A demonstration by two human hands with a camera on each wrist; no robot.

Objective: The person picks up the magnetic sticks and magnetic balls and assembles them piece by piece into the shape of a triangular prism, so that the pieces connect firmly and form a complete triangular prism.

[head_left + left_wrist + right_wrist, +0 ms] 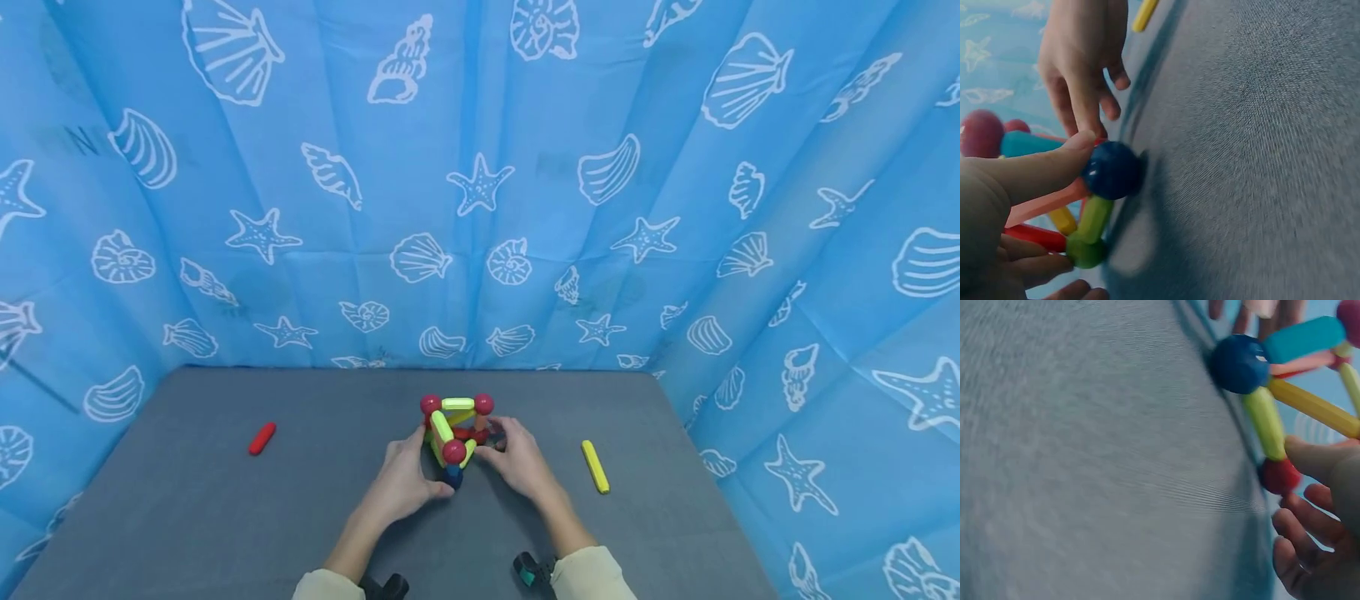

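A frame of magnetic sticks and balls [442, 427] stands on the grey table, three red balls at its top corners. My left hand [401, 483] grips its left side. In the left wrist view the thumb lies against the dark blue ball [1113, 172], and fingers reach the green ball [1085, 250]. From the right, my right hand [521, 462] holds another bottom corner. The right wrist view shows its thumb and a fingertip at a red ball [1280, 476], at the end of a light green stick [1265, 422]. The far sticks are partly hidden.
Apart from the frame, a red stick [262, 438] lies to the left and a yellow stick [596, 467] to the right on the table [187, 517]. A blue shell-patterned curtain [480, 283] hangs behind and along the sides.
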